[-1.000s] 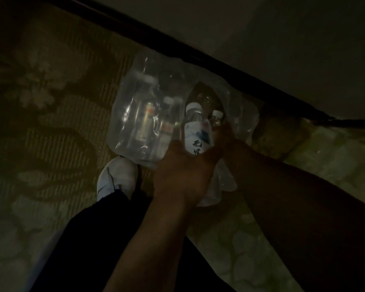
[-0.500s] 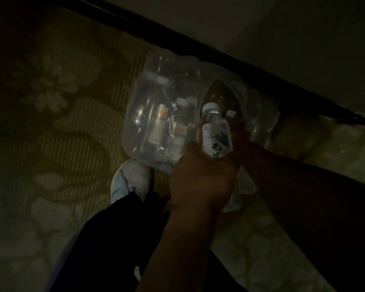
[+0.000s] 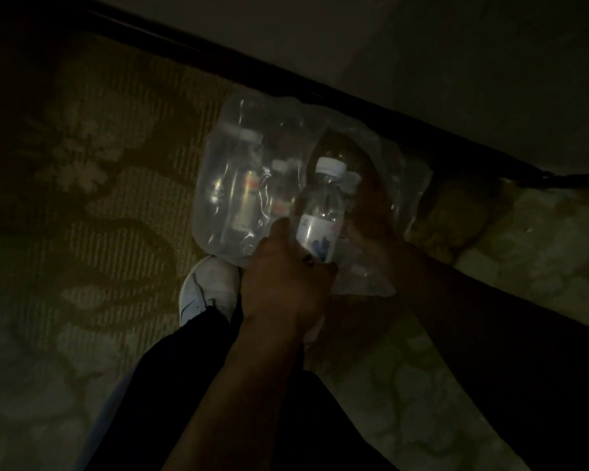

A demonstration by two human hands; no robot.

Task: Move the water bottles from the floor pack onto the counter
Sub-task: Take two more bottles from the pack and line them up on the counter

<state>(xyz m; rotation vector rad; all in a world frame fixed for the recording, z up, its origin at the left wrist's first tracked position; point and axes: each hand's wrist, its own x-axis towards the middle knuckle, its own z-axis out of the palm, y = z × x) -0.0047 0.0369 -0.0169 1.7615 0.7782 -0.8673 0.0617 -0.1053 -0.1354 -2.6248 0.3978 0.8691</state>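
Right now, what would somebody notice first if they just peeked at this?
Probably the clear water bottle with its white cap, near the middle of the dim picture, gripped by the left hand. Just behind it, the shiny plastic-wrapped bottle pack sits on the patterned carpet, and a white sneaker pokes out below it.

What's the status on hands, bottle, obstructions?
Left hand grips water bottle. Right hand in the floor pack, grip unclear. No visible obstruction.

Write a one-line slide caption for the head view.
Left hand holds a clear white-capped plastic water bottle above the torn clear plastic-wrap floor pack; right hand reaches into it.
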